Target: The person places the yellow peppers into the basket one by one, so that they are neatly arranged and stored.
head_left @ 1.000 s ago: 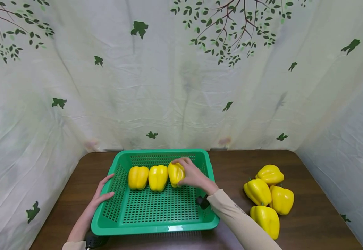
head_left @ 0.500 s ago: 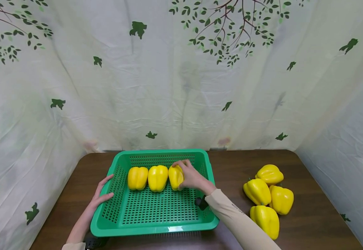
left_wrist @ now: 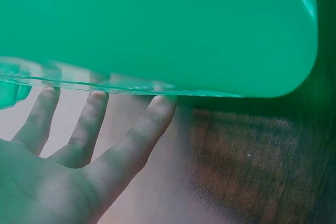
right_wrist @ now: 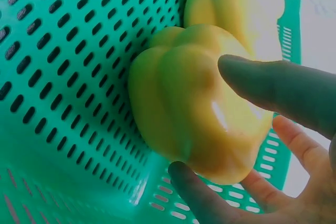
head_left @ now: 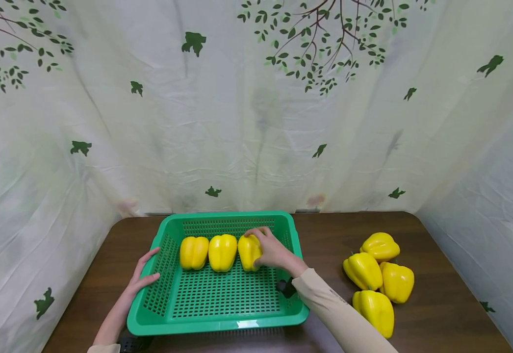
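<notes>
Shifted nearer: yellow pepper (head_left: 247, 254), long axis front to back (right hand (head_left: 276, 251), grip around it).

7 bell peppers (head_left: 222, 252), 1 bskt (head_left: 217, 327); 1 tbl (head_left: 442, 294)

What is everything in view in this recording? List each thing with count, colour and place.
Cloth backdrop: 1, pale with green leaf prints, behind and beside the work area
Table: 1, dark brown, in front of the backdrop
Basket: 1, green, on the table
Peppers in the basket: 3, yellow, side by side toward its far side
Loose peppers: 4, yellow, clustered right of the basket
Wrist devices: 2, black, one per wrist
Sleeves: 2, beige, on the forearms
Left hand: 1, bare, at the basket's left side
Right hand: 1, bare, around the rightmost basket pepper
</notes>
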A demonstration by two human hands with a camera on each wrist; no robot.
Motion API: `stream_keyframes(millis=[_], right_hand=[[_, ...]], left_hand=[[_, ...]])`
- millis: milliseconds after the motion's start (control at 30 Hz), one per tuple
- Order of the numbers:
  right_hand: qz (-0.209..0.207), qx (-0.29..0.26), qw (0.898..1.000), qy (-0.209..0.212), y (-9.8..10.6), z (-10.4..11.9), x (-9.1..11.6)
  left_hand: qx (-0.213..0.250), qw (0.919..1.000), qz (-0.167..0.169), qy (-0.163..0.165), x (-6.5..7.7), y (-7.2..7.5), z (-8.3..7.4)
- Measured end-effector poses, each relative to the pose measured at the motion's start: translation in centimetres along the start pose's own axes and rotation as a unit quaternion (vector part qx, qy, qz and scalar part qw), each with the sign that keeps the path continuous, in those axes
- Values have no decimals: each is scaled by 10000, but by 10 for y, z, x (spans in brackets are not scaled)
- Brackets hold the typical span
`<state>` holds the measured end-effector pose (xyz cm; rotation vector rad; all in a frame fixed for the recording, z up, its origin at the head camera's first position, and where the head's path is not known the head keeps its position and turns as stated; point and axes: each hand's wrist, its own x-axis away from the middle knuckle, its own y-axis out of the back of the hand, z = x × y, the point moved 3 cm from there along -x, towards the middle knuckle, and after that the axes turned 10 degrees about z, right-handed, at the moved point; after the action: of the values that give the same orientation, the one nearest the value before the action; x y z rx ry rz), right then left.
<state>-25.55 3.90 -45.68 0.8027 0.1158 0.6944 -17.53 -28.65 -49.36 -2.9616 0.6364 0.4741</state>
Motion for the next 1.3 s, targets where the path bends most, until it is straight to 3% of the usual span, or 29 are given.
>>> stream_keyframes(millis=[400,733,1067,1300], right_hand=[[-160,-59,9997,195,16,11,17],[-360,-845,9948,450,42,15,39],[-593,-778,9936,571,60,9,60],[-740,-719,9933,525,73,-4,77]], left_hand=[[-12,10000,-25,8,0,0,0],[-12,10000,16,34,0,1,0],[-9,9999,25,-97,1,2,0],[-18,10000,27,91,1,1,0]])
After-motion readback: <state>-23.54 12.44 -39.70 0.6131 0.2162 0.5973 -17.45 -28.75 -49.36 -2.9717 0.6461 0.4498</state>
